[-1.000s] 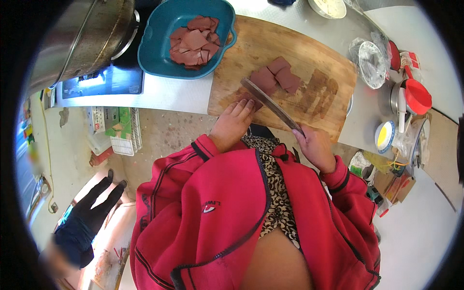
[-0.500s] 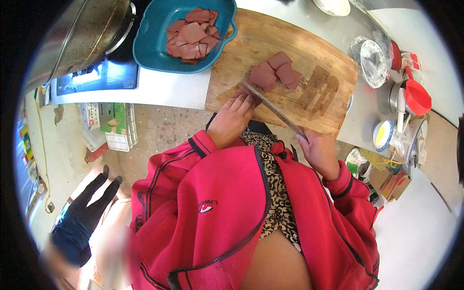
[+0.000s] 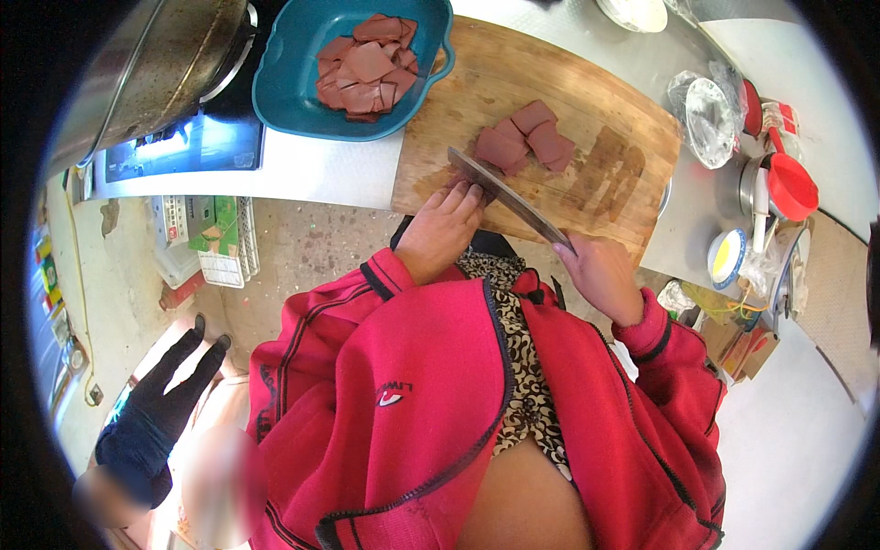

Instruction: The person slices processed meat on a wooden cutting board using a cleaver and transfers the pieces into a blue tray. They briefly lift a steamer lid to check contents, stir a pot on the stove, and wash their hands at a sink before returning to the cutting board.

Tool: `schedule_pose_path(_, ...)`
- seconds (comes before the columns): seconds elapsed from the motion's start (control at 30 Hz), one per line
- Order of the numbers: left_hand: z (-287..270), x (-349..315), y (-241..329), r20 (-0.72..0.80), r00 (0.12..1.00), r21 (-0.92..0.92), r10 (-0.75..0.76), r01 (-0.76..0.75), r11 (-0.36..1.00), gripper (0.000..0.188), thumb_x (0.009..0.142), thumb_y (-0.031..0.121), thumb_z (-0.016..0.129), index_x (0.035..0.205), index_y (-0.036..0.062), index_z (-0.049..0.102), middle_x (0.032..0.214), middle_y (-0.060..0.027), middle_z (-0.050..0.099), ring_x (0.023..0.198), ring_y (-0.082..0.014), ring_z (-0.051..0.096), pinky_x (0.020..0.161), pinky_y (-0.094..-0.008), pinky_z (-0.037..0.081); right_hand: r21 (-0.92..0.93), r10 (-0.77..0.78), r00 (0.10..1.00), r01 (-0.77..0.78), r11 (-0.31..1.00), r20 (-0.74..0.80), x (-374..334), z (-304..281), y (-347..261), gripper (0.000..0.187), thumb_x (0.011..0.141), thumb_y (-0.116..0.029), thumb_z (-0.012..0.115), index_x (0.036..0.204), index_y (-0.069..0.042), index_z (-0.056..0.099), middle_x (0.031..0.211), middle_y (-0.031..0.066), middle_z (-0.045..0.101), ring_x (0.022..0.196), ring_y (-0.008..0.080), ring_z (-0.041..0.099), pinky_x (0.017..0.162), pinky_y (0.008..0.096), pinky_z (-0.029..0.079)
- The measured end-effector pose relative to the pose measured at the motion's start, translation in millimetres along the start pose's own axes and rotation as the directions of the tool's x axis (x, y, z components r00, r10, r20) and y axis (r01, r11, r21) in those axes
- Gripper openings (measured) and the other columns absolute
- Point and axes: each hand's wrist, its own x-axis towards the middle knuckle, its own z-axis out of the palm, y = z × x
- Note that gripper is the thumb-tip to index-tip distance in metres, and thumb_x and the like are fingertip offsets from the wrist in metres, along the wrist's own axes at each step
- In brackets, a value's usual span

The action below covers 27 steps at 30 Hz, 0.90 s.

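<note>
From the head camera, a person in a red jacket works a knife over a wooden cutting board on a pale tabletop. The right hand, at the board's near edge, has its fingers clenched around the knife's handle, the blade slanting across the board toward its far left. The left hand lies at the board's near-left corner, fingers bent and close together, the tips next to the blade; whether they grasp a piece beneath cannot be told, as the spot is largely hidden. Reddish-brown slices lie overlapping in the middle of the board, just beyond the blade. To the board's left, a blue basin holds a heap of similar cut pieces, its handle side reaching over the board's edge. Farther left of the board stands a large metal pot. Right of the board are a plastic-covered bowl, a red scoop-like vessel and a small bowl with yellow contents. Well off to the board's lower left, another person appears in dark clothing.
</note>
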Motion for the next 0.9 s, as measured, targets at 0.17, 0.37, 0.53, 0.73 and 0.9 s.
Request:
schedule_pose_path(0.17, 1.2, 0.5, 1.2, 0.007, 1.0, -0.006, -0.008, 0.008, 1.0, 0.046, 0.088, 0.022, 0.051, 0.128, -0.0006, 0.057, 0.136, -0.0151, 0.052, 0.13, -0.0302, 0.047, 0.107, -0.0408, 0.039, 0.022, -0.013, 0.999, 0.014, 1.0, -0.048, 25.1, 37.3, 1.1, 0.029, 0.096, -0.032, 0.058, 0.087, -0.005, 0.063, 0.066, 0.0202, 0.062, 0.061, 0.0422, 0.061, 0.056, 0.0523, 0.047)
schedule_pose_path(0.37, -1.0, 1.3, 1.6, 0.005, 1.0, -0.007, -0.007, 0.007, 1.0, 0.047, 0.088, 0.021, 0.05, 0.13, -0.0002, 0.056, 0.135, -0.0147, 0.052, 0.129, -0.0302, 0.047, 0.107, -0.0399, 0.039, 0.172, 0.037, 0.996, -0.023, 0.985, -0.079, 29.0, 53.0, 13.8, 0.033, 0.095, -0.034, 0.06, 0.084, -0.003, 0.062, 0.066, 0.0225, 0.06, 0.062, 0.0437, 0.061, 0.057, 0.0526, 0.047)
schedule_pose_path(0.53, 2.2, -1.6, -0.4, -0.018, 1.0, -0.041, -0.006, 0.005, 0.999, 0.049, 0.088, 0.02, 0.05, 0.132, -0.0002, 0.055, 0.134, -0.0143, 0.052, 0.13, -0.0303, 0.047, 0.108, -0.0404, 0.039, 0.187, 0.061, 0.993, -0.04, 0.981, -0.105, 24.5, 26.4, 4.7, 0.032, 0.095, -0.032, 0.061, 0.083, -0.002, 0.062, 0.066, 0.024, 0.059, 0.064, 0.045, 0.06, 0.057, 0.0528, 0.046)
schedule_pose_path(0.73, 2.3, -3.6, -2.2, -0.013, 1.0, -0.078, -0.021, 0.02, 0.997, 0.05, 0.087, 0.019, 0.051, 0.133, 0.0001, 0.054, 0.134, -0.0145, 0.051, 0.129, -0.0311, 0.047, 0.108, -0.0415, 0.039, 0.094, 0.023, 0.996, -0.015, 0.995, -0.085, 2.9, 0.2, -6.4, 0.029, 0.094, -0.03, 0.062, 0.084, -0.003, 0.063, 0.065, 0.0227, 0.059, 0.061, 0.0436, 0.06, 0.056, 0.0511, 0.046)
schedule_pose_path(0.9, 2.5, -3.5, -2.5, -0.017, 0.999, -0.084, -0.035, 0.033, 0.996, 0.049, 0.087, 0.019, 0.051, 0.131, -0.0002, 0.055, 0.131, -0.0155, 0.052, 0.129, -0.0322, 0.048, 0.108, -0.0421, 0.04, 0.066, 0.014, 0.998, -0.01, 0.998, -0.065, -10.1, -2.6, -8.2, 0.027, 0.093, -0.029, 0.062, 0.086, -0.004, 0.064, 0.065, 0.0214, 0.061, 0.061, 0.0422, 0.061, 0.055, 0.0502, 0.047)
